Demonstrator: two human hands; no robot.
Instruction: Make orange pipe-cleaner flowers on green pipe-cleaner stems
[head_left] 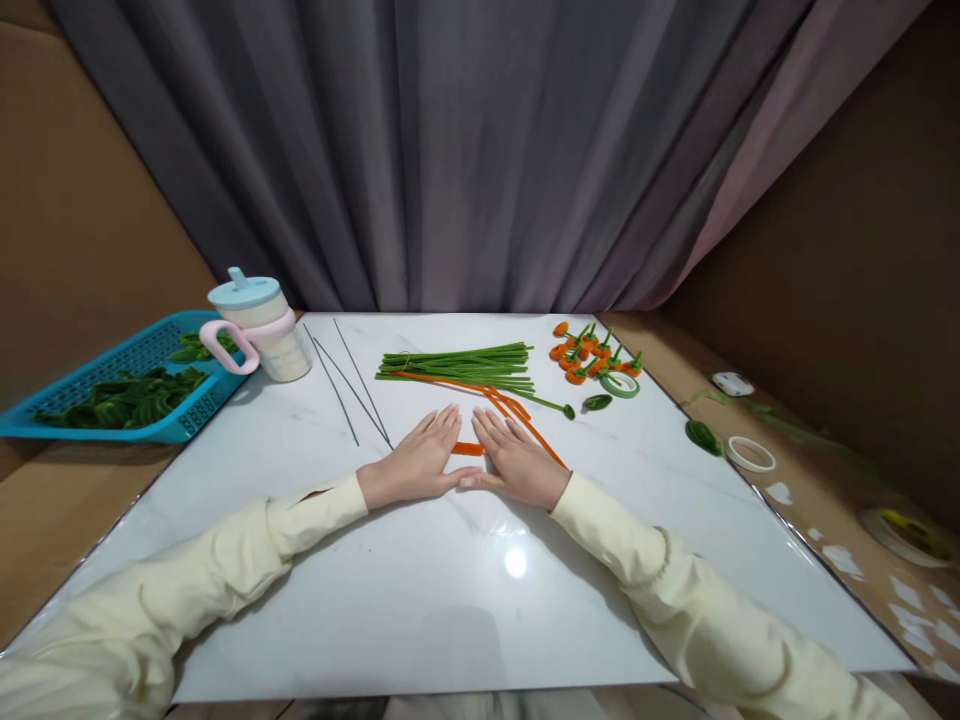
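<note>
While both hands lie flat, palms down and fingers extended, the left hand [420,455] and right hand [519,462] flank an orange chenille strip [469,449] on the white marbled tabletop [375,610]. Strip's middle visible, ends hidden beneath fingers. Neither hand clenched; thumb tips touching. Beyond the hands: green chenille stems [457,361], bundled; orange chenille stems [545,441] angle toward the right wrist.

Fuzzy orange strip [469,449] (glossy, smooth tabletop [390,610])
</note>
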